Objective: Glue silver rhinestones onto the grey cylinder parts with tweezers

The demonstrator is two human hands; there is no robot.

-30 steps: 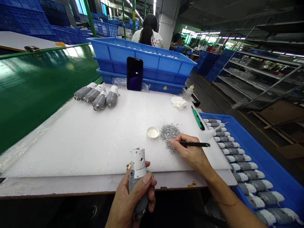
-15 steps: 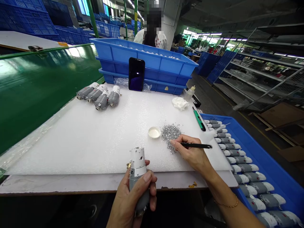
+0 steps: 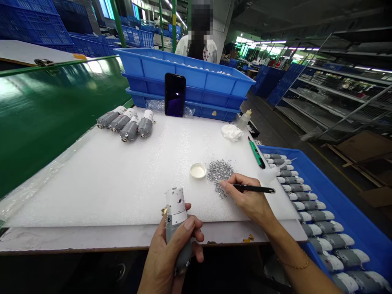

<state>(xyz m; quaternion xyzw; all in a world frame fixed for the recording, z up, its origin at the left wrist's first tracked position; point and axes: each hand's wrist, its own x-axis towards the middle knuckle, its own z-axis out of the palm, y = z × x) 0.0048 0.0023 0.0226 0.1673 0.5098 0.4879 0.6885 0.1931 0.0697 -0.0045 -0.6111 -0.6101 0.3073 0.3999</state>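
Observation:
My left hand (image 3: 171, 249) is wrapped round a grey-and-white cylindrical part (image 3: 175, 202), held with its white end up near the table's front edge. A small brass-coloured fitting sticks out of its left side. In my right hand (image 3: 248, 198) is a slim black pair of tweezers (image 3: 255, 188), its back end pointing right; the fingers hide its tips. Those fingertips are at the near edge of a pile of tiny silvery metal pieces (image 3: 219, 171). Just left of the pile is a shallow round dish (image 3: 198, 171) with something pale inside.
Several similar parts (image 3: 128, 128) lie at the back left on the white foam sheet (image 3: 101, 179). A phone (image 3: 174, 94) leans on stacked blue crates (image 3: 211, 81). At right are a crumpled white cloth (image 3: 232, 132), a bottle (image 3: 244, 119), a green cutter (image 3: 256, 153) and a blue tray (image 3: 346, 208) of parts.
The cylindrical part in my left hand has shifted slightly left and up. My right hand stays by the pile, with the tweezers moved very little.

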